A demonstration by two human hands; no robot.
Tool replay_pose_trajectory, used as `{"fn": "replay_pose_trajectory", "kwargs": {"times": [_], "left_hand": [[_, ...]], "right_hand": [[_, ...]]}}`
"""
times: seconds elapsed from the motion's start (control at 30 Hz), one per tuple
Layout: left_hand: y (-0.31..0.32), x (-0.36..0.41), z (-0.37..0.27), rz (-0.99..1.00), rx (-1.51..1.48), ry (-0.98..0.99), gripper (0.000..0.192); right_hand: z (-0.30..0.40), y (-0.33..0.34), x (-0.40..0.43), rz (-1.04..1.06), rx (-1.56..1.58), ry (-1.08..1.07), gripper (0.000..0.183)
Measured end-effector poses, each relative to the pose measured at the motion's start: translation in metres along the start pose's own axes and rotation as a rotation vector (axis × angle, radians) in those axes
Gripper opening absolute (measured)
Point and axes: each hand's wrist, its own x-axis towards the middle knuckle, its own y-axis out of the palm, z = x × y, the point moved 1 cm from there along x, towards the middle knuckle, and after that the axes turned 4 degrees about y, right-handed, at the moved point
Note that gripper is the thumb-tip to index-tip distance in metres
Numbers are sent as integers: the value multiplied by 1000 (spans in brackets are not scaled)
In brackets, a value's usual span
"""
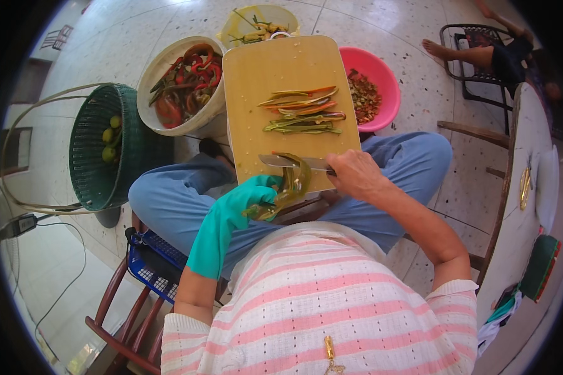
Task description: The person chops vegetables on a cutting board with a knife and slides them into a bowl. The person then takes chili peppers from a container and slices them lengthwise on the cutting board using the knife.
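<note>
My left hand [234, 201], in a teal rubber glove, grips a long, limp green pepper [301, 183] at the near edge of a yellow cutting board [281, 61]. That pepper curves upward over the board's edge. A knife [274, 161] is in my right hand [359, 172], held by its handle, its blade lying across the pepper and pointing left. Higher on the board, several long pepper strips [305, 110], green, orange and reddish, lie side by side in a stack of rows. Small pale seeds dot the board's surface.
Left of the board stands a white bucket [146, 105] of red and dark peppers. A pink basin [390, 89] holds chopped pieces at right; a yellowish bowl [288, 16] holds stems behind. A green basket [129, 154] contains green fruits. Another person's leg [471, 57] and a white table [521, 140] are right.
</note>
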Motion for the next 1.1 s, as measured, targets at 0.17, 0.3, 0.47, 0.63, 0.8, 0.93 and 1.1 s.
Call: {"fn": "replay_pose_trajectory", "kwargs": {"times": [0.17, 0.3, 0.47, 0.63, 0.8, 0.93, 1.1], "left_hand": [[2, 4, -23, 199, -67, -187, 50], [4, -5, -24, 61, -278, -278, 42], [10, -10, -34, -11, -378, -283, 49], [9, -11, -41, 53, -376, -215, 62], [6, -15, -51, 71, -367, -218, 68], [6, -18, -50, -6, -363, -248, 69], [4, -28, -57, 22, -445, -191, 71]], "right_hand": [[-1, -1, 6, 38, -37, 65, 16], [-15, 5, 15, 96, 122, 113, 17], [-24, 30, 9, 87, 490, 72, 25], [-17, 25, 3, 246, 674, 404, 33], [-4, 35, -2, -50, 497, 138, 32], [15, 32, -7, -15, 501, 158, 30], [19, 41, -1, 37, 467, 145, 32]]}}
